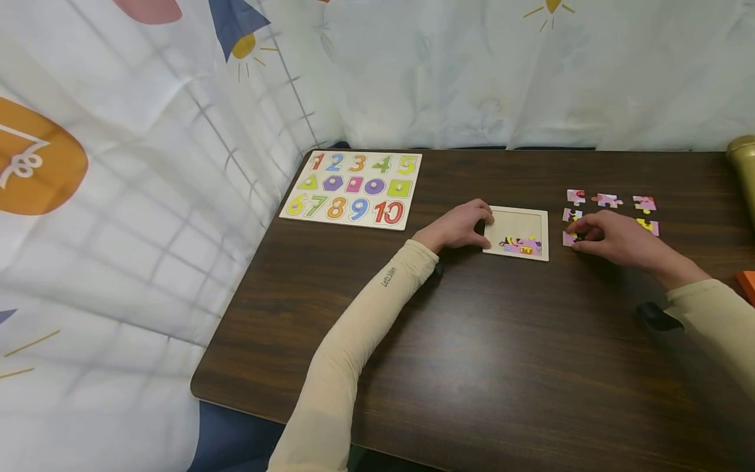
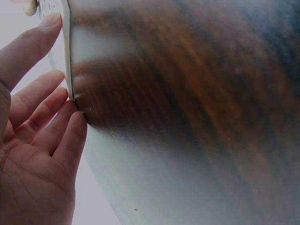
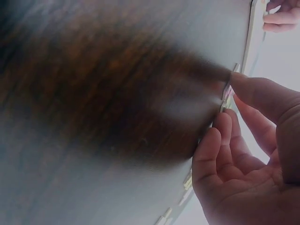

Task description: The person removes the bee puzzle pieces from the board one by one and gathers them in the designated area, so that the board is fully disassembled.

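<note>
A square wooden puzzle tray [image 1: 513, 226] lies on the table, with joined pink and yellow puzzle pieces [image 1: 523, 246] in its near part. My left hand [image 1: 457, 226] rests at the tray's left edge, thumb at the near corner and fingers toward the far one. In the left wrist view its fingers [image 2: 77, 126] are nearly straight against the tray's side. To the right of the tray, my right hand [image 1: 616, 239] pinches a pink jigsaw piece [image 1: 568, 239] between thumb and fingertips, low at the tabletop. The hand partly hides this piece.
Several loose jigsaw pieces [image 1: 607, 200] lie around and beyond the right hand. A number-and-shape board [image 1: 352, 190] lies at the far left of the table. A gold-coloured object [image 1: 744, 167] and an orange object [image 1: 748, 285] stand at the right edge. Curtains hang behind and left.
</note>
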The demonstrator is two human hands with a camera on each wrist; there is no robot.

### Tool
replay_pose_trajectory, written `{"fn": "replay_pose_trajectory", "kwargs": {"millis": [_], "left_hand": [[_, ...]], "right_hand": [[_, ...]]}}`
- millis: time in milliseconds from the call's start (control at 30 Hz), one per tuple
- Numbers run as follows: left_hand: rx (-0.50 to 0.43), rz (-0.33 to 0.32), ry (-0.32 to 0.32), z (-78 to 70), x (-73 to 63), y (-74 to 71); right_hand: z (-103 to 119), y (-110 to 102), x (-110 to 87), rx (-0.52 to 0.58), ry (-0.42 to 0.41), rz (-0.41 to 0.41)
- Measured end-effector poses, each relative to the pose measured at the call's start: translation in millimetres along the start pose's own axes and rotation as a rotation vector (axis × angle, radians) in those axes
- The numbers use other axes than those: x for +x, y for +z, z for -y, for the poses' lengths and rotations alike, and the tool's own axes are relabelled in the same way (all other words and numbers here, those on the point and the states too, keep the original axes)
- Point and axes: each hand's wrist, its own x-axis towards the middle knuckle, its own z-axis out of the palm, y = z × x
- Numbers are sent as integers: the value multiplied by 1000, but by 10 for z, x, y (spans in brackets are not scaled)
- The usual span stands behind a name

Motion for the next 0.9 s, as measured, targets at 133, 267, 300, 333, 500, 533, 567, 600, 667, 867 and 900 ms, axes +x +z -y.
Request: {"fn": "replay_pose_trajectory", "kwargs": {"millis": [133,267,300,333,500,533,567,600,667,867,900], "left_hand": [[5,3,-6,-2,0,-1],[14,12,-7,-9,-8,-7],[18,15,-5,-10,-8,-8],[21,17,-4,-11,-8,-9],[14,6,-2,-5,-9,-5],[11,3,-3,-3,-9,-4],[8,-1,-3,-2,-11,-4],[7,-2,-3,0,-10,-3],[6,0,-3,3,-7,-1],[2,3,-4,2,2,-3],[1,3,-3,2,5,-3]], "right_hand": [[31,6,-3,11,0,-15],[94,25,-7,46,22,-39],[118,33,-4,57,29,-45],[150,41,-1,67,40,-51],[328,100,53,114,44,-42],[364,115,70,121,41,-35],[395,129,87,124,36,-26],[426,145,105,130,28,-20],[489,170,135,140,16,-9],[607,226,213,162,-14,-1],[619,235,225,164,-15,-1]]}}
